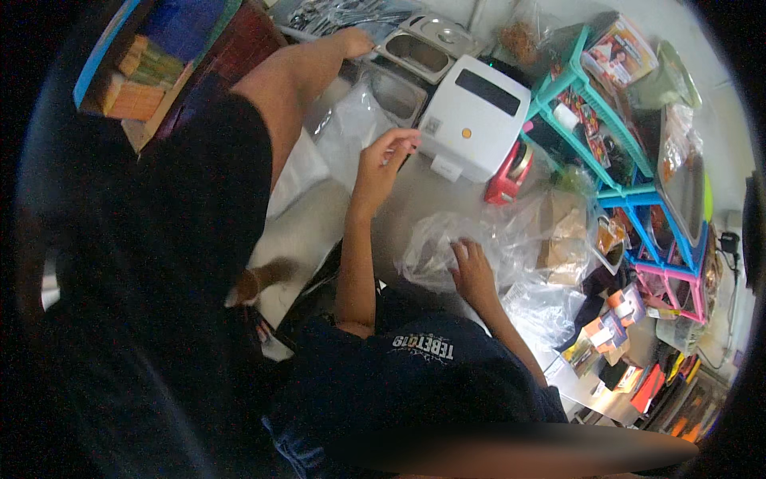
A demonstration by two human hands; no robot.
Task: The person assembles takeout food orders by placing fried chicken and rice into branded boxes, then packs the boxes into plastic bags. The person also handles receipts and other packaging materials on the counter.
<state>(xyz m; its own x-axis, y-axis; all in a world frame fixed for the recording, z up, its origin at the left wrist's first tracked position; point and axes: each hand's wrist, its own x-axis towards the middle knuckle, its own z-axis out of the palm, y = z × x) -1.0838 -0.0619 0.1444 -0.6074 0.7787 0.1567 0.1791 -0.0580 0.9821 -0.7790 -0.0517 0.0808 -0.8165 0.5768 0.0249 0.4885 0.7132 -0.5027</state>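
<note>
My left hand [392, 152] is raised beside the front edge of a white label or receipt printer [470, 117], fingers bent and tips close together. A small dark thing shows at its fingertips; whether it is held cannot be told. A slip of white paper [446, 168] sticks out of the printer's front. Lower right, my right hand [473, 266] rests on a crumpled clear plastic bag [428, 251], its fingers bent and slightly apart. Against the printer's right corner stands a red tape dispenser [508, 175].
At left a person in dark clothes reaches an arm [287, 78] towards steel food containers [416, 54]. White plastic bags [353, 129] lie below these. Teal, blue and pink plastic racks [628, 194] with packets stand at right, near brown paper bags [565, 239]. Cutlery fills a tray at the top.
</note>
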